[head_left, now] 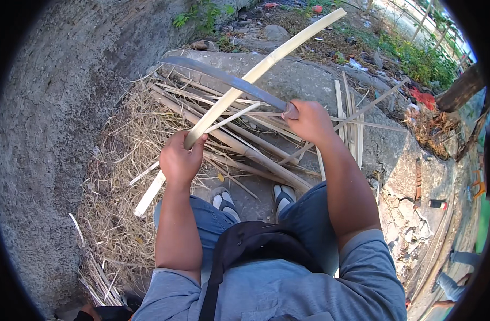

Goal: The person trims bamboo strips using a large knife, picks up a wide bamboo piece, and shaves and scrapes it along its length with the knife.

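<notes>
My left hand is closed round a long, pale split bamboo strip, which slants from the lower left up to the far right. In my right hand is the handle of a machete. Its long, curved grey blade points to the far left and crosses the strip above my left hand. Whether the edge bites into the bamboo cannot be made out. Below both hands lies a loose pile of bamboo poles and strips. Part of the handle is hidden by my fingers.
Curly shavings cover the ground at left, beside a rough grey wall. Several pale strips lean to the right. A second blade lies at far right, near a dark log. Another person's legs show at lower right.
</notes>
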`<state>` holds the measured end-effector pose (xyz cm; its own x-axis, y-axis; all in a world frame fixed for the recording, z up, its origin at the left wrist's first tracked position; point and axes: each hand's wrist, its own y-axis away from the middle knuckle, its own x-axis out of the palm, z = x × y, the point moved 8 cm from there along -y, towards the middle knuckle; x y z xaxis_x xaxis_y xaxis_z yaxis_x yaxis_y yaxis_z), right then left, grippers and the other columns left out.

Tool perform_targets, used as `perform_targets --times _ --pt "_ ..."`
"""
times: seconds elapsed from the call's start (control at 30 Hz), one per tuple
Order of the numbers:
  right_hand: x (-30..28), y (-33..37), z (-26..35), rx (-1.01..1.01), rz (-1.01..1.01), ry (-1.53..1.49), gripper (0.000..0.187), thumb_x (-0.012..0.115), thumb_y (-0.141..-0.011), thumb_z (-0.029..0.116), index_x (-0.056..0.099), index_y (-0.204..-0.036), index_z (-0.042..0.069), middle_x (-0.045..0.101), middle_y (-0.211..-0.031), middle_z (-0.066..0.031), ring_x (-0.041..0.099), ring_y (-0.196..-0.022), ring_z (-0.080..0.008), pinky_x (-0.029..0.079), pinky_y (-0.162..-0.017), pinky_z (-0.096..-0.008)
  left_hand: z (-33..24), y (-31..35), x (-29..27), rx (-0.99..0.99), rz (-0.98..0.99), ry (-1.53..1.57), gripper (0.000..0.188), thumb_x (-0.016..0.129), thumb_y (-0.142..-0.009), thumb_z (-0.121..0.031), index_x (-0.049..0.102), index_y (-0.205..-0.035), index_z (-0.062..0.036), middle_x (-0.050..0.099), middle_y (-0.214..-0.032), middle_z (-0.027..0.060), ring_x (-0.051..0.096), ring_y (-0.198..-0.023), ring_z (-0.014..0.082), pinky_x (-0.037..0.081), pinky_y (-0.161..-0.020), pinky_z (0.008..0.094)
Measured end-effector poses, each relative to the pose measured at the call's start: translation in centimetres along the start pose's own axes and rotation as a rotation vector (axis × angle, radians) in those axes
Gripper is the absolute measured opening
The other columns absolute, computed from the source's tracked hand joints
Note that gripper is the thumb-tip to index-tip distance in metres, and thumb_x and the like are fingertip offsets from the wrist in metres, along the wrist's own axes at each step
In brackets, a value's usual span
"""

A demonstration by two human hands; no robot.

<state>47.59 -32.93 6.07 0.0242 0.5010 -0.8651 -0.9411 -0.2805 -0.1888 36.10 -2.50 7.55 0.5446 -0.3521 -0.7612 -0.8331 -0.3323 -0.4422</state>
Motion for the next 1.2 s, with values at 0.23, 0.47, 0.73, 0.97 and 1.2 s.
perform_targets --times 0.23,0.47,0.73,0.97,1.2 --pt "0.9 0.7 2.4 -0.076 0.085 -0.004 0.022 0.073 -0.083 0.029 0.071 -0.092 0.009 0.070 -0.083 -0.0189 0.068 -0.083 -0.0408 0.053 -0.074 -0.0518 -0.4 0.3 0.4 0.094 -0.031 -0.005 0.038 0.084 -0.080 -0.038 0.073 -0.093 -0.0038 0.072 -0.083 0.0134 0.070 -0.072 0.0333 0.055 -0.064 0.0418" --pt "1.2 1.0 3.9 -0.169 0.035 0.043 0.017 0.069 -0.082 0.025 0.071 -0.091 0.010 0.070 -0.083 -0.0174 0.068 -0.082 -0.0399 0.054 -0.072 -0.0508 -1.1 0.3 0.9 0.123 0.014 -0.039 0.039 0.083 -0.081 -0.040 0.073 -0.092 -0.0038 0.072 -0.083 0.0138 0.070 -0.071 0.0338 0.055 -0.064 0.0427" --pt "1.1 -0.4 -0.8 -0.006 0.022 0.008 0.025 0.075 -0.083 0.032 0.072 -0.093 0.009 0.071 -0.086 -0.0185 0.068 -0.084 -0.0415 0.053 -0.074 -0.0512 -0.8 0.0 0.6 0.076 0.033 -0.035 0.038 0.082 -0.081 -0.040 0.073 -0.091 -0.0046 0.071 -0.082 0.0136 0.070 -0.073 0.0341 0.055 -0.064 0.0429" --pt "1.2 0.4 1.5 0.044 0.106 -0.020 0.026 0.074 -0.084 0.032 0.071 -0.094 0.008 0.071 -0.086 -0.0187 0.068 -0.084 -0.0411 0.053 -0.075 -0.0509 -0.2 0.2 0.7 0.052 0.053 -0.004 0.038 0.082 -0.082 -0.039 0.073 -0.093 -0.0040 0.072 -0.084 0.0141 0.070 -0.075 0.0343 0.055 -0.066 0.0431" --pt "1.4 0.6 2.6 -0.085 0.085 0.087 0.023 0.073 -0.084 0.031 0.071 -0.094 0.010 0.071 -0.086 -0.0190 0.069 -0.085 -0.0401 0.053 -0.075 -0.0511 -1.0 0.4 0.8 0.073 0.088 -0.019 0.039 0.082 -0.082 -0.040 0.073 -0.092 -0.0038 0.072 -0.084 0.0144 0.071 -0.076 0.0348 0.055 -0.067 0.0437"
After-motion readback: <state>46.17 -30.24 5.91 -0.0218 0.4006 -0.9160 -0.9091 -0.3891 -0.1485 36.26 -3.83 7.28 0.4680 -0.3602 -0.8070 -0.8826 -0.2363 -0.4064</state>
